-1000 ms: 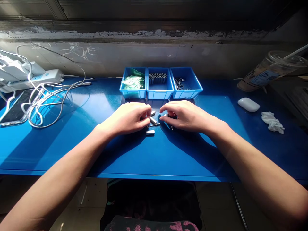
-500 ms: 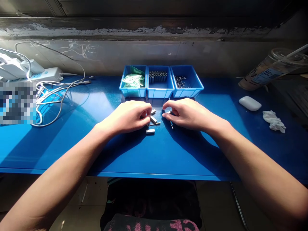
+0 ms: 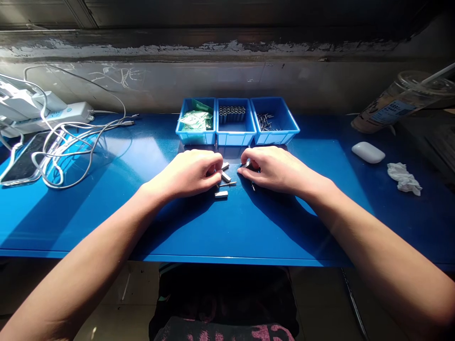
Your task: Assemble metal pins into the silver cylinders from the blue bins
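My left hand (image 3: 190,173) rests knuckles-up on the blue table (image 3: 106,208), fingers curled over small metal sleeves (image 3: 225,176); whether it grips one I cannot tell. One loose sleeve (image 3: 221,194) lies just below it, and a thin screw (image 3: 227,183) beside it. My right hand (image 3: 275,168) lies opposite, its fingertips pinched on a small metal piece (image 3: 246,164). A dark screw (image 3: 252,185) lies under its fingers. Both hands sit just in front of three blue bins.
The left bin (image 3: 196,122) holds green packets, the middle bin (image 3: 232,122) metal sleeves, the right bin (image 3: 275,122) screws. A power strip (image 3: 53,113), white cables (image 3: 71,142) and a phone (image 3: 21,163) lie left. A white case (image 3: 368,153), crumpled tissue (image 3: 404,179) and plastic cup (image 3: 398,102) lie right.
My right hand has shifted slightly left toward the left hand, and a metal piece now shows at its fingertips. The left hand has hardly moved.
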Motion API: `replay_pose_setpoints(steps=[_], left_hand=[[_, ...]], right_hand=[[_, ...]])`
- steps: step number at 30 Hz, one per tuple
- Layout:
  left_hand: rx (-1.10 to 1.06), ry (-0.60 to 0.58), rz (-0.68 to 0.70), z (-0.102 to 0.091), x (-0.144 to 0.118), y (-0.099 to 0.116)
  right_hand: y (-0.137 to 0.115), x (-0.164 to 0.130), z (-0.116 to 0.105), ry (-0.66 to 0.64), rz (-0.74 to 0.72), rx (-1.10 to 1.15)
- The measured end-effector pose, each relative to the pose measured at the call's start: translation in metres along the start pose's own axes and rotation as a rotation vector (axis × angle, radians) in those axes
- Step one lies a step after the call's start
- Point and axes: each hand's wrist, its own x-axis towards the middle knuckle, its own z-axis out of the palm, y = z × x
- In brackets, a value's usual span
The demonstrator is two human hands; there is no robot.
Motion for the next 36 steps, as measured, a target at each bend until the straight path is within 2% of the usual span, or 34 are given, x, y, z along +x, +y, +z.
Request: replay_pose_setpoints(steps=[5, 8, 13, 18, 22, 25, 28, 31, 36], left_hand=[[-0.009, -0.009, -0.007, 0.0, 0.0, 0.0], [-0.027, 0.032, 0.011, 0.001, 0.001, 0.0], [-0.124, 0.19, 0.064, 0.002, 0.001, 0.002], [-0.241, 0.204, 0.142, 0.001, 0.001, 0.008], [-0.308, 0.265, 0.142, 0.002, 0.003, 0.012], [-0.378, 0.321, 0.107, 0.004, 0.004, 0.014], [-0.422, 0.327, 0.082, 0.004, 0.004, 0.017], [-0.41, 0.344, 0.095, 0.005, 0.004, 0.018], [-0.24, 0.521, 0.192, 0.006, 0.003, 0.014]], right_hand=[[-0.003, 0.001, -0.002, 0.025, 0.009, 0.054], [-0.005, 0.001, -0.002, 0.108, -0.031, 0.114], [-0.01, 0.0, 0.004, 0.372, -0.23, 0.129], [-0.014, 0.001, 0.009, 0.53, -0.404, 0.09], [-0.013, 0.003, 0.013, 0.64, -0.499, 0.054], [-0.014, 0.005, 0.013, 0.663, -0.516, 0.039], [-0.016, 0.005, 0.011, 0.672, -0.517, 0.069], [-0.016, 0.004, 0.01, 0.63, -0.515, 0.146], [-0.013, 0.001, 0.011, 0.506, -0.463, 0.415]])
